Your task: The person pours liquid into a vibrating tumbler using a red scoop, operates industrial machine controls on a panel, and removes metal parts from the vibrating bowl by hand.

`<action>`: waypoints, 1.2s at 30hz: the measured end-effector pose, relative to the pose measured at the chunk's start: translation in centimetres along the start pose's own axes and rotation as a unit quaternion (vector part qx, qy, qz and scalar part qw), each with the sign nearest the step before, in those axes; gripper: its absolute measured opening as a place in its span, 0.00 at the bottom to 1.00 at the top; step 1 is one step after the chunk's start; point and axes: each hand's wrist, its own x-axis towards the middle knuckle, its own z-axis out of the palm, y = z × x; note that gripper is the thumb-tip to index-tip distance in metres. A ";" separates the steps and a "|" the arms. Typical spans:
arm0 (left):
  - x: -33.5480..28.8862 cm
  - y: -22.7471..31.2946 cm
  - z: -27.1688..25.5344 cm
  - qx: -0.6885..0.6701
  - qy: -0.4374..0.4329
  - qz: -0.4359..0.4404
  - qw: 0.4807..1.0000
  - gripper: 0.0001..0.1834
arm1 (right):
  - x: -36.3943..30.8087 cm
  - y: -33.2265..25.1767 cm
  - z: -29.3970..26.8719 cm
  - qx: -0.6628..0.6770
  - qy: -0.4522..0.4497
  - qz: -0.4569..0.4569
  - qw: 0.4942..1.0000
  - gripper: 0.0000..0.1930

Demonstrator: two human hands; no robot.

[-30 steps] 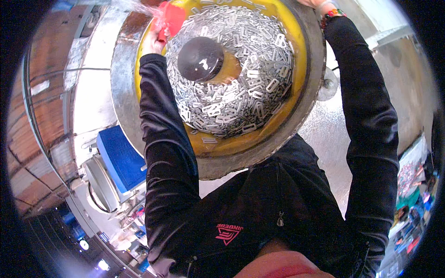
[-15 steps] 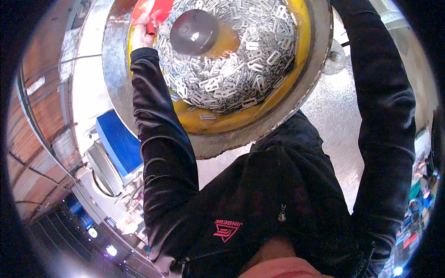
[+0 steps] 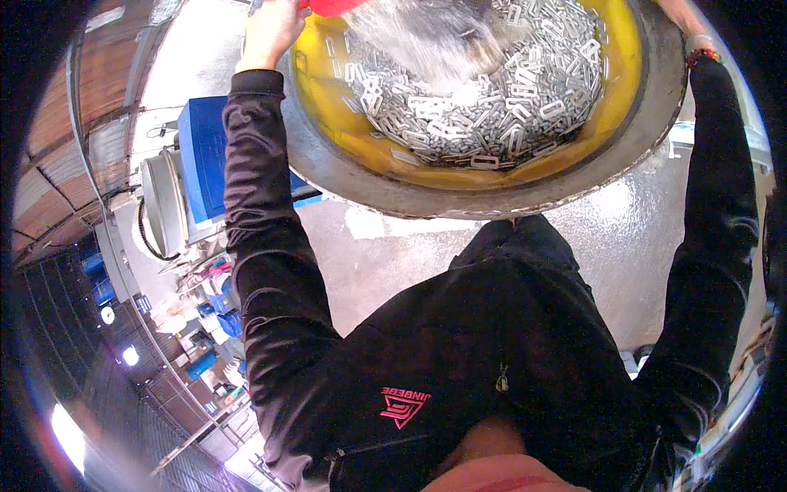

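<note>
A round metal bowl (image 3: 525, 201) with a yellow inner wall (image 3: 344, 135) holds many loose, small metal pieces (image 3: 500, 115), some of them flat rings with a long slot. My left hand (image 3: 277, 31), at the bowl's left rim, is closed on a red scoop (image 3: 332, 6), mostly cut off by the upper picture edge. Beside the scoop a blurred grey streak (image 3: 434, 41) of what looks like moving pieces covers the bowl's middle. My right hand (image 3: 679, 15) is by the bowl's right rim; its fingers are out of the picture. A beaded bracelet (image 3: 703, 56) circles that wrist.
A blue box-shaped thing (image 3: 203, 160) stands left of the bowl, with a grey metal machine part (image 3: 164, 205) against it. Below the bowl lies a shiny grey floor (image 3: 611, 238). Several blue containers and other goods stand farther off at the lower left.
My left hand has come up out of the bowl with the red scoop. The bowl sits farther right and higher in view, its middle dome now behind the blur. My right hand has come into view.
</note>
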 end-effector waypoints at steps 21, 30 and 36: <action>20.9 4.6 13.7 -0.895 -0.123 -0.267 0.335 0.09 | -3.8 -6.4 -1.1 -0.123 0.031 0.033 0.991 0.17; 15.3 2.9 13.1 -0.851 -0.043 -0.173 0.495 0.07 | -3.2 -4.9 -1.0 -0.137 0.017 0.009 0.990 0.18; 3.9 0.0 2.8 -0.311 0.161 -0.010 0.937 0.30 | -0.1 -0.5 0.0 -0.131 -0.023 -0.045 0.990 0.18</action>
